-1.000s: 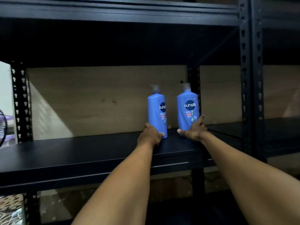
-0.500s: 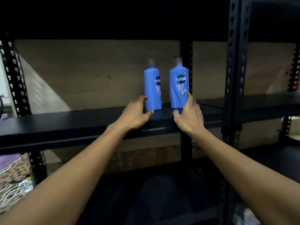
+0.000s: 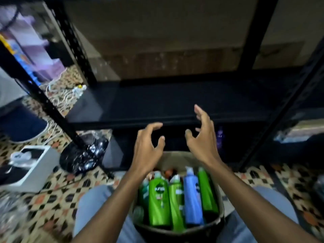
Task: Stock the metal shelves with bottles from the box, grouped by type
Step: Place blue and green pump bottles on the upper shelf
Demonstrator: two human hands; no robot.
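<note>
Pick step: our left hand (image 3: 149, 146) and right hand (image 3: 203, 141) hover empty, fingers spread, over the box (image 3: 178, 159). Next we reach down for one type: blue bottle (image 3: 192, 199) or green bottles (image 3: 159, 199).

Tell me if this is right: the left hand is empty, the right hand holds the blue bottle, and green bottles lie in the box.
Not quite. The head view shows the right hand empty too; the blue bottle lies in the box beside the green bottles. The left hand is empty.

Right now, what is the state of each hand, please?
Left hand: open, holding nothing.
Right hand: open, holding nothing.
</note>
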